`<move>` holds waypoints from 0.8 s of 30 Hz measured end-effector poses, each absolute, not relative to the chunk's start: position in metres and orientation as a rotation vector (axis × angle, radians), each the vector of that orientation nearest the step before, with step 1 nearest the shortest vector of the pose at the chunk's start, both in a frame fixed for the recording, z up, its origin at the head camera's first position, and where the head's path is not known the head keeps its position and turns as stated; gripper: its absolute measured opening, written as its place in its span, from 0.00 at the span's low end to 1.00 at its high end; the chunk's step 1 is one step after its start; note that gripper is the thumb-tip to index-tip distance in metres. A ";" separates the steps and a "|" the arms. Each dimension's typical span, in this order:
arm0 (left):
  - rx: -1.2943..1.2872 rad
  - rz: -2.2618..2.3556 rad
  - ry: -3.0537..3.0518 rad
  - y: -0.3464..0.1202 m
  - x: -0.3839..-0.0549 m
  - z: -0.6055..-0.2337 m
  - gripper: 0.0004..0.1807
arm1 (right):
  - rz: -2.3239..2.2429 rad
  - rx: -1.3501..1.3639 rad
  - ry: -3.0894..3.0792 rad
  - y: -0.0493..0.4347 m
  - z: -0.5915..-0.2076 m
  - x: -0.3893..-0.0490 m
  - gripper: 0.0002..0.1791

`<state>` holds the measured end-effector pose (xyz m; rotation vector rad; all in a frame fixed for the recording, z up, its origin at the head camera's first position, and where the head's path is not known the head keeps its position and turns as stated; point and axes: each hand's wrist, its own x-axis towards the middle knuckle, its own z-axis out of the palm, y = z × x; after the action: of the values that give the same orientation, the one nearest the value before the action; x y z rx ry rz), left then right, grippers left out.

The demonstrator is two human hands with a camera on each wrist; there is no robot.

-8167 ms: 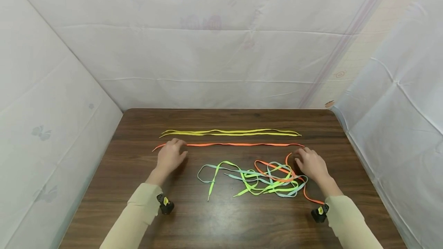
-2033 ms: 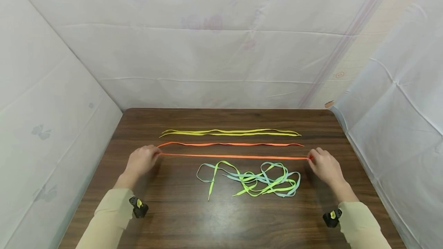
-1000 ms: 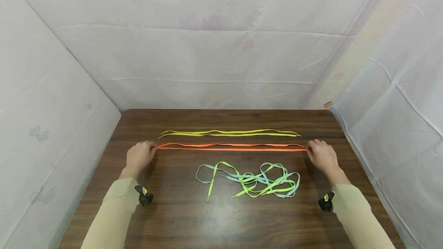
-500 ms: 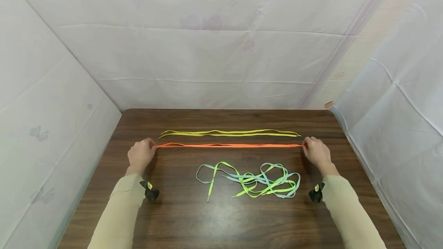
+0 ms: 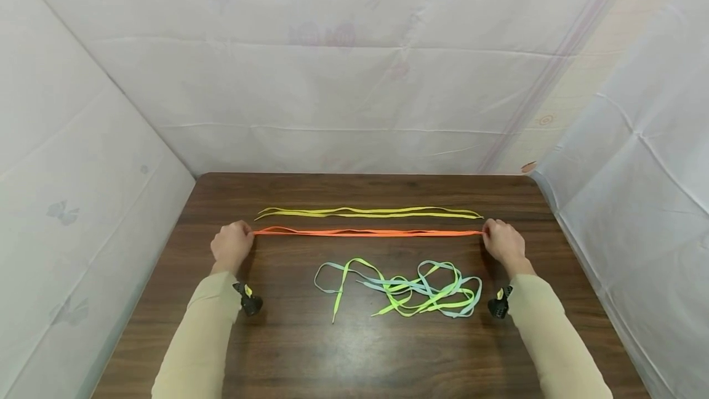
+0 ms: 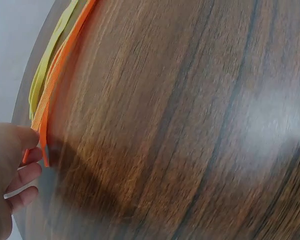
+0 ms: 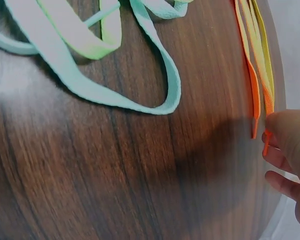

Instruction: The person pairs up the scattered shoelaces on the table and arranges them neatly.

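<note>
Two orange shoelaces (image 5: pixel 365 234) run side by side across the table, almost overlapping in the head view. At their left end my left hand (image 5: pixel 231 244) pinches the tip of one between thumb and fingers. My right hand (image 5: pixel 504 242) pinches that lace's opposite tip, so it is drawn out straight. In the left wrist view, a second orange lace end (image 6: pixel 44 150) lies loose beside the pinched one. The right wrist view likewise has a free orange tip (image 7: pixel 255 120) just beside the hand.
Behind the orange pair lie two yellow shoelaces (image 5: pixel 365 215), stretched out straight. Nearer me is a loose tangle of green laces (image 5: pixel 339 297) and light blue laces (image 5: pixel 327 263). White sheeting (image 5: pixel 354 97) encloses the brown wooden table (image 5: pixel 354 362) at the back and sides.
One orange lace has come out of the tangle, been pulled straight between both hands, and moved away from me to the other orange lace. Over the last half second the hands have barely shifted.
</note>
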<state>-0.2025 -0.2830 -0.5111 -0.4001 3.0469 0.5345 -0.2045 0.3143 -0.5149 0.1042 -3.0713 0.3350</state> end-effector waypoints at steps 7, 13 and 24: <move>-0.398 0.534 3.083 -0.280 -0.200 -0.514 0.07 | 0.340 0.031 -3.124 0.310 -0.517 -0.206 0.06; -0.394 0.534 3.069 -0.278 -0.199 -0.513 0.06 | 0.348 -0.004 -3.147 0.312 -0.521 -0.204 0.06; -0.430 0.534 3.069 -0.275 -0.199 -0.518 0.08 | 0.346 -0.008 -3.154 0.311 -0.526 -0.203 0.08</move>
<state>-0.1994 -0.2754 -0.5175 -0.4297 3.0691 0.5341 -0.2028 0.3107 -0.5258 -0.0081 -3.1535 0.3459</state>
